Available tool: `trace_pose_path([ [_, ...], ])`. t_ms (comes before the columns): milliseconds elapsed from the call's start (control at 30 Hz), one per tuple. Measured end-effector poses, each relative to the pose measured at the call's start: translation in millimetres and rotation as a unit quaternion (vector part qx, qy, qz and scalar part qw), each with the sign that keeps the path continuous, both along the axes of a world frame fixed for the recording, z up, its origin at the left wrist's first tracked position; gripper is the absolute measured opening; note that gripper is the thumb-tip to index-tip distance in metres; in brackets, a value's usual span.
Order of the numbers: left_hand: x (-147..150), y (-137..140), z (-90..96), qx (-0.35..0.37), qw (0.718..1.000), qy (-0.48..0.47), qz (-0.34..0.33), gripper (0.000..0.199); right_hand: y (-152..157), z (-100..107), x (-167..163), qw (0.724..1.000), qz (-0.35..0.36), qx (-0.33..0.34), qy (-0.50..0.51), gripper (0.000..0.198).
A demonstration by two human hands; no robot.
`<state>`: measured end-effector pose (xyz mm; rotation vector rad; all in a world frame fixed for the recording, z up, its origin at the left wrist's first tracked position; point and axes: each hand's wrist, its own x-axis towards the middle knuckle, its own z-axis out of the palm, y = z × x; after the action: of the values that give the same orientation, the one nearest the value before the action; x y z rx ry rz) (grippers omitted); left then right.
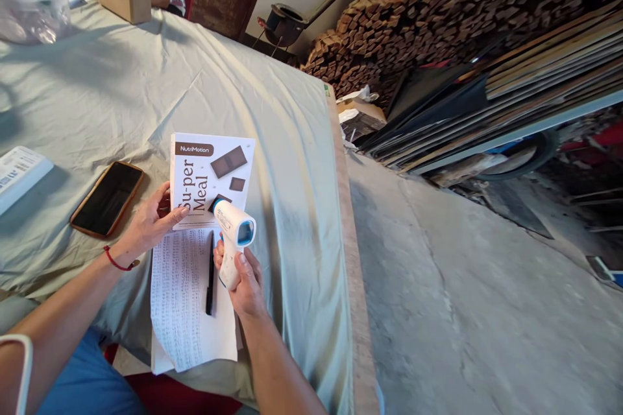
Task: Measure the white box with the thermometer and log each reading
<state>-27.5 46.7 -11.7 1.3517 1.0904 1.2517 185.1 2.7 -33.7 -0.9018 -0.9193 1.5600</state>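
thermometer [232, 225] fills curled right grip [248, 285], left grip [156, 219] seemingly pinching box [214, 175].

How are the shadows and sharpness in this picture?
Head view, foreground: big lettering on the NutriMotion box is legible, but handwriting on the paper and small print on the infrared thermometer aren't; head view, upper left: soft shadows on the tablecloth; head view, background: the firewood stack looks slightly smeared.
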Motion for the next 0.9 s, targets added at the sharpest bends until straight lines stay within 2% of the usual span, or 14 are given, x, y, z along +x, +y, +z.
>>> trace_pose_path([
  [233,0,-1,4.4,-0.012,1.0,-0.01,0.0,0.047,-2,-2,-1,1.0,0.018,0.015,0.005,0.044],
  [500,3,-1,0.6,-0.033,0.998,-0.058,-0.004,0.055,0,1,-1,0.996,0.059,-0.024,0.055,0.047],
  [667,-3,0,-12.9,0.015,0.996,-0.034,0.075,0.074,1,5,4,0.996,0.049,-0.024,0.065,0.059],
  [800,-20,7,-22.8,0.064,0.983,0.026,0.168,0.079,0,12,7,0.998,0.027,-0.007,0.06,0.056],
  [900,-26,13,-26.7,0.089,0.972,0.089,0.197,0.085,-2,15,6,0.998,0.027,-0.001,0.057,0.053],
])
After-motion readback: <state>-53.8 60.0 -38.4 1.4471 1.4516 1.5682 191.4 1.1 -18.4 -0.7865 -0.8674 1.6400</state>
